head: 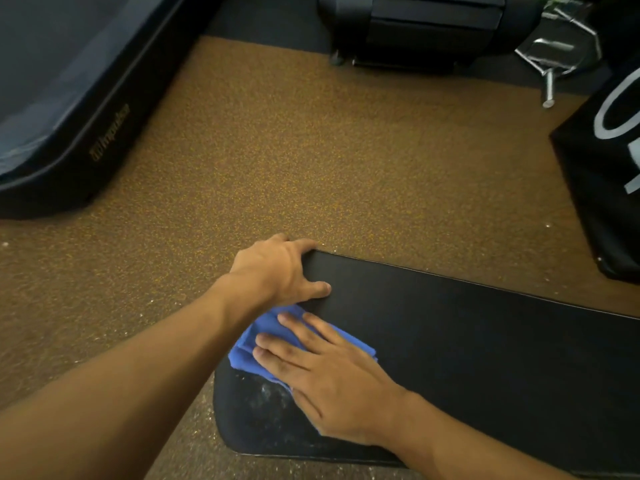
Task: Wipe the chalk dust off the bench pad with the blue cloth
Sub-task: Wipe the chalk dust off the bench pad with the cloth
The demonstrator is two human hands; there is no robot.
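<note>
Right hand is pressed flat, fingers spread, on the blue cloth near the end of the black bench pad. Left hand has its grip curled over the pad's far corner. Chalk dust (whitish smears) sits just beside the cloth.

Speckled brown rubber floor; black gym equipment behind.

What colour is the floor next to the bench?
The floor is brown with tiny orange-yellow speckles, seen in the head view.
</note>
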